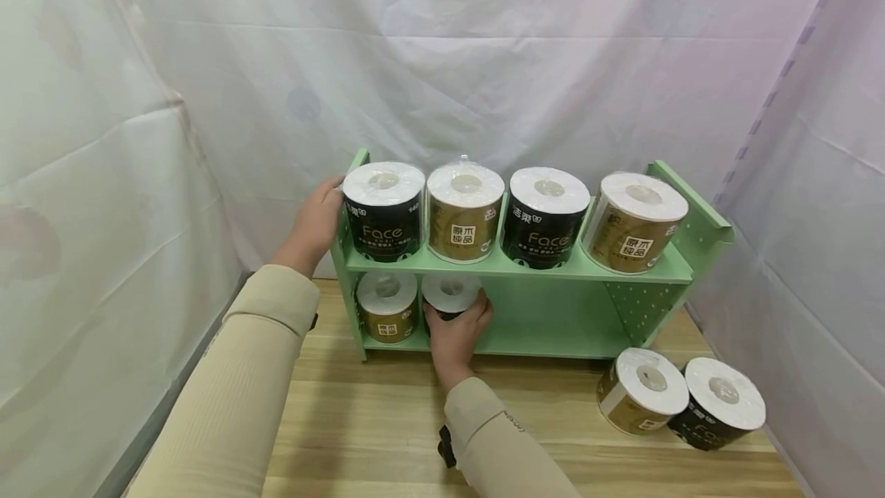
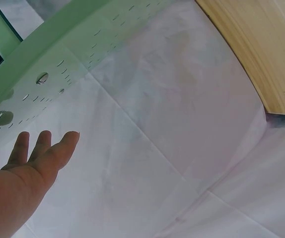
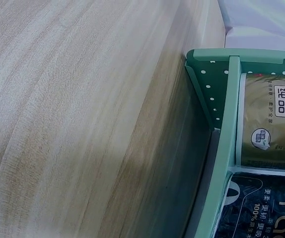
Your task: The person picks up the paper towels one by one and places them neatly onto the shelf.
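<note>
A green two-tier shelf (image 1: 553, 317) holds wrapped toilet rolls. My right hand (image 1: 458, 338) grips a black-wrapped toilet roll (image 1: 451, 292) on the lower tier, its front mostly hidden by the hand. Left of it on that tier stands a gold-wrapped roll (image 1: 387, 310). My left hand (image 1: 318, 221) is at the shelf's upper left side, by a black roll (image 1: 384, 214) on the top tier. In the left wrist view the left hand's fingers (image 2: 43, 148) extend beside the perforated side panel (image 2: 78, 54). The right wrist view shows the held black roll (image 3: 247, 208) close up.
Along the top tier follow a gold roll (image 1: 465, 210), a black roll (image 1: 546, 217) and another gold roll (image 1: 634, 225). On the wooden table (image 1: 359, 436), a gold roll (image 1: 639, 394) and a black roll (image 1: 715, 406) stand right of the shelf. White curtains (image 1: 484, 83) hang around.
</note>
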The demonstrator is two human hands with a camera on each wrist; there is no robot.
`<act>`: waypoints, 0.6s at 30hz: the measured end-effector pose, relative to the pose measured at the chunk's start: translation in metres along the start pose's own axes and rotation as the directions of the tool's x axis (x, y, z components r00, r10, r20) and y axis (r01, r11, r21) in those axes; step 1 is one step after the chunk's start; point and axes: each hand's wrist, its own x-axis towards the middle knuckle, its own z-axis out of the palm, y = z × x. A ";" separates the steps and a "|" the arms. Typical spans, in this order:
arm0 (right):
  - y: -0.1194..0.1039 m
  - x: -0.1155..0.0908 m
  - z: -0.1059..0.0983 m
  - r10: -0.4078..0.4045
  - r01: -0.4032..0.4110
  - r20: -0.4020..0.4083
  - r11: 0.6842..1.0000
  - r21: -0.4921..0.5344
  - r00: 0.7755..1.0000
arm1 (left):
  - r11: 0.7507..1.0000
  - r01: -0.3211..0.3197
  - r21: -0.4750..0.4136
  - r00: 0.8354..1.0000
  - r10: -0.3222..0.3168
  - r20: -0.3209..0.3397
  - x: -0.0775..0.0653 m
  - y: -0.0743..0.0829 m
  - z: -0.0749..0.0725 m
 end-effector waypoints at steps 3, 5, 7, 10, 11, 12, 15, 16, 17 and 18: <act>0.000 0.000 -0.002 0.011 -0.011 0.015 1.000 0.001 1.000 | 1.000 -0.004 0.006 1.000 0.004 0.003 0.000 0.000 0.000; -0.001 -0.001 -0.003 0.015 -0.015 0.024 1.000 0.003 1.000 | 1.000 -0.004 0.006 1.000 0.004 0.003 -0.001 0.000 0.001; -0.001 -0.001 -0.004 0.013 -0.013 0.027 1.000 -0.002 1.000 | 1.000 -0.003 0.004 1.000 0.003 0.004 -0.001 0.001 0.001; -0.002 -0.001 -0.006 0.001 -0.001 0.030 1.000 -0.008 1.000 | 1.000 -0.005 0.001 1.000 0.005 0.004 -0.002 0.001 0.001; -0.002 -0.002 -0.007 -0.004 0.005 0.029 1.000 -0.011 1.000 | 1.000 -0.007 0.004 1.000 0.007 0.002 -0.002 0.001 0.001; -0.002 -0.002 -0.008 -0.006 0.006 0.031 1.000 -0.014 1.000 | 1.000 -0.008 0.006 1.000 0.008 0.002 -0.002 0.002 0.001; -0.003 -0.002 -0.010 -0.011 0.012 0.040 1.000 -0.022 0.999 | 1.000 -0.005 0.011 1.000 0.005 0.003 -0.002 0.002 0.000; -0.002 -0.001 -0.010 -0.014 0.015 0.044 1.000 -0.024 0.999 | 1.000 -0.002 0.009 1.000 0.002 0.004 -0.003 0.002 0.000; -0.002 -0.001 -0.011 -0.016 0.017 0.049 0.999 -0.027 0.999 | 1.000 -0.001 0.010 1.000 0.001 0.004 -0.003 0.002 0.000; -0.002 -0.001 -0.012 -0.019 0.020 0.053 0.999 -0.031 0.998 | 1.000 0.002 0.008 1.000 -0.002 0.004 -0.003 0.002 0.000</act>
